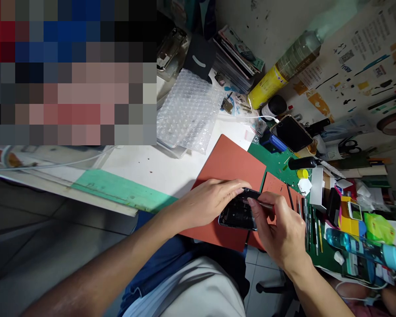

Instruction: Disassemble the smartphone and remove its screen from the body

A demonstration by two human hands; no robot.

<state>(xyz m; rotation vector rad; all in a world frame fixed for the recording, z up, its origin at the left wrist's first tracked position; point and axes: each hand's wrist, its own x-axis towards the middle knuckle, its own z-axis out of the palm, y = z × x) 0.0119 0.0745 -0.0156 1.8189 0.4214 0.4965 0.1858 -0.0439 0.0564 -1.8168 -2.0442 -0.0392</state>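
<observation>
An opened smartphone [236, 214], its dark inside facing up, lies over the red-brown mat [229, 158] near the table's front edge. My left hand [216, 198] is closed on the phone's upper left side, with thumb and fingertips at its top edge. Above the phone's right part, my right hand [280, 229] pinches a thin metallic tool [266, 204] between thumb and fingers. Whether that is a pair of tweezers or a screwdriver I cannot tell. My hands cover part of the phone's right side and top.
Bubble wrap [191, 110] lies at the back left. A charging phone [292, 133] leans behind the green mat [277, 160]. Several slim tools [312, 229] lie to the right, by a blue bottle [366, 248]. A yellow-labelled bottle [272, 83] stands at the wall. Another person's limb shows lower right.
</observation>
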